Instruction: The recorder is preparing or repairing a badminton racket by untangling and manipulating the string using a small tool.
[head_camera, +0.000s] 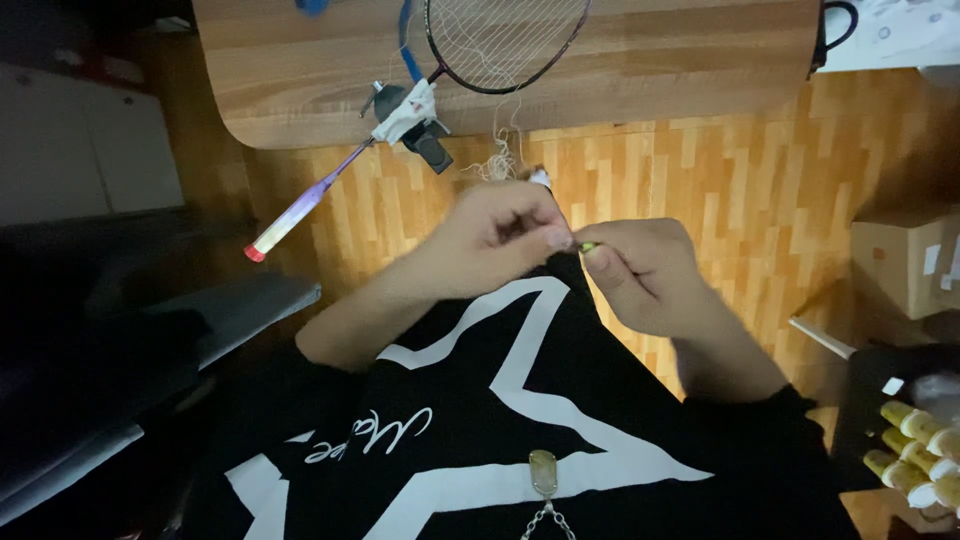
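Your left hand (495, 235) and right hand (645, 275) meet above your lap, fingertips pinching a small yellow-green piece (588, 247) (blurred); loose white string (505, 160) trails to the racket (500, 40) on the table (680, 70).

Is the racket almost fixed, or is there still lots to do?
Some strings already cross the racket head on the table, so part looks done. Loose string hangs from the frame towards the hands, so it isn't finished. The left hand and right hand are pinching something small and yellow-green together; it's too blurry to tell what. How much stringing remains can't be judged, since the racket's top is cut off.
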